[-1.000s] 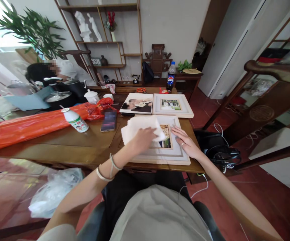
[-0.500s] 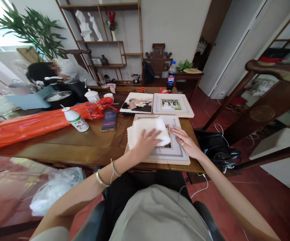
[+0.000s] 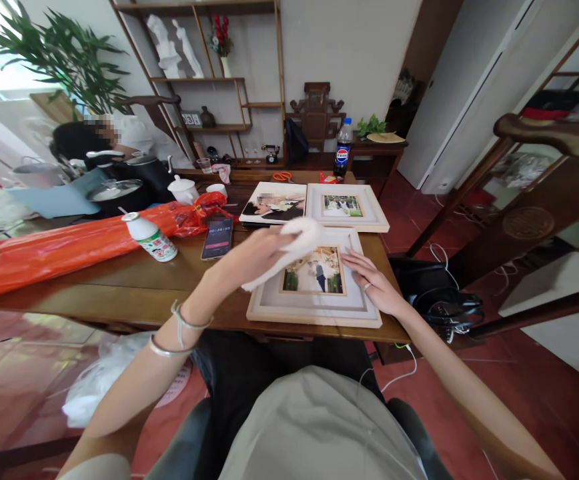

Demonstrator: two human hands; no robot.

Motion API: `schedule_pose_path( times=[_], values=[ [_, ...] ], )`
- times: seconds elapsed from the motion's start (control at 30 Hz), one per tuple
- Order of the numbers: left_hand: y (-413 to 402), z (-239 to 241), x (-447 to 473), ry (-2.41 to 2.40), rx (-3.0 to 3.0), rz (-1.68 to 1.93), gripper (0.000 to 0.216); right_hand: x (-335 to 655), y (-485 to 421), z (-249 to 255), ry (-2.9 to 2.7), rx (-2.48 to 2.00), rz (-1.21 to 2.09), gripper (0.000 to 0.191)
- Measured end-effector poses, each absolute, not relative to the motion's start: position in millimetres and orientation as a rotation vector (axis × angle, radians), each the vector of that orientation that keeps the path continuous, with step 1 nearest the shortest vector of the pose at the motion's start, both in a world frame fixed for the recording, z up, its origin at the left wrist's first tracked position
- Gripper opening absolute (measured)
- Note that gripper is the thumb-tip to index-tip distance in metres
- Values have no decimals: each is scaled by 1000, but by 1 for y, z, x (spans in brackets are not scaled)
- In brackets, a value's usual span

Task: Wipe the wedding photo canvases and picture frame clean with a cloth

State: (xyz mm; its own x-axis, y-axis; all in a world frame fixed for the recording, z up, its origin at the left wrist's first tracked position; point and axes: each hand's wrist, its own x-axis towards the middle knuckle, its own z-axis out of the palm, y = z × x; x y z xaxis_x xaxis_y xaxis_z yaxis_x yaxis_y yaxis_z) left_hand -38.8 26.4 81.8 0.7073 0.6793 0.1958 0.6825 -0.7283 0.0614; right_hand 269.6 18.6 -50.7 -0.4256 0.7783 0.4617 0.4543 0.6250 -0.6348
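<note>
A picture frame (image 3: pixel 269 312) with a pale wooden edge and a small couple photo (image 3: pixel 314 272) in its middle lies flat at the table's front edge. My left hand (image 3: pixel 257 252) grips a white cloth (image 3: pixel 302 235), raised over the frame's upper left part; the cloth is bunched and partly hides that corner. My right hand (image 3: pixel 369 277) lies flat with fingers stretched out on the frame's right side, beside the photo. Behind it lie a second picture frame (image 3: pixel 377 212) and a large photo print (image 3: pixel 274 202), side by side.
On the wooden table (image 3: pixel 204 277) are a phone (image 3: pixel 218 239), a white bottle (image 3: pixel 149 237), a long red-wrapped bundle (image 3: pixel 74 250), scissors (image 3: pixel 283 177) and a cola bottle (image 3: pixel 342 150). A person (image 3: pixel 119 137) is at the far left. A chair (image 3: pixel 544 193) stands at right.
My left hand has lifted the cloth off the frame and moved it up and left, uncovering the photo. My right hand stays in place.
</note>
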Motion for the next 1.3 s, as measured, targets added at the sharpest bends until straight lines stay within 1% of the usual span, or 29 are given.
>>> schedule_pose_path(
  times=[0.1, 0.17, 0.27, 0.33, 0.4, 0.47, 0.53, 0.63, 0.73, 0.87, 1.0, 1.1, 1.2, 1.3],
  values=[
    [45, 84, -53, -1208, -2649, -457, 47, 269, 19, -51, -2088, -967, 539, 40],
    [60, 70, -58, -1151, -2622, -467, 57, 269, 19, -51, -2081, -985, 536, 39],
    [79, 39, -60, -1193, -2694, -341, 62, 268, 18, -50, -2069, -1007, 540, 39],
    [83, 21, -57, -1251, -2738, -263, 58, 267, 17, -49, -2061, -1021, 548, 39],
    [78, 13, -53, -1267, -2753, -249, 44, 267, 17, -48, -2058, -1030, 555, 39],
    [63, 14, -46, -1238, -2779, -233, 28, 267, 17, -47, -2059, -1034, 555, 39],
    [39, 21, -38, -1203, -2820, -178, 22, 267, 17, -48, -2058, -1033, 547, 39],
    [-2, 31, -29, -1139, -2926, -72, 20, 268, 18, -50, -2070, -1022, 541, 40],
    [-23, 32, -26, -1094, -3028, -55, 25, 269, 18, -51, -2088, -1014, 541, 40],
    [3, 17, -33, -1160, -2905, -186, 34, 268, 17, -51, -2070, -1023, 539, 40],
    [53, 6, -40, -1240, -2721, -321, 35, 268, 17, -50, -2074, -1015, 542, 39],
    [80, 6, -40, -1292, -2670, -313, 35, 267, 16, -50, -2067, -1020, 546, 39],
    [80, 8, -35, -1282, -2687, -229, 32, 267, 16, -49, -2053, -1029, 548, 40],
    [49, 12, -29, -1186, -2721, -125, 28, 267, 16, -49, -2055, -1027, 540, 40]
  ],
)
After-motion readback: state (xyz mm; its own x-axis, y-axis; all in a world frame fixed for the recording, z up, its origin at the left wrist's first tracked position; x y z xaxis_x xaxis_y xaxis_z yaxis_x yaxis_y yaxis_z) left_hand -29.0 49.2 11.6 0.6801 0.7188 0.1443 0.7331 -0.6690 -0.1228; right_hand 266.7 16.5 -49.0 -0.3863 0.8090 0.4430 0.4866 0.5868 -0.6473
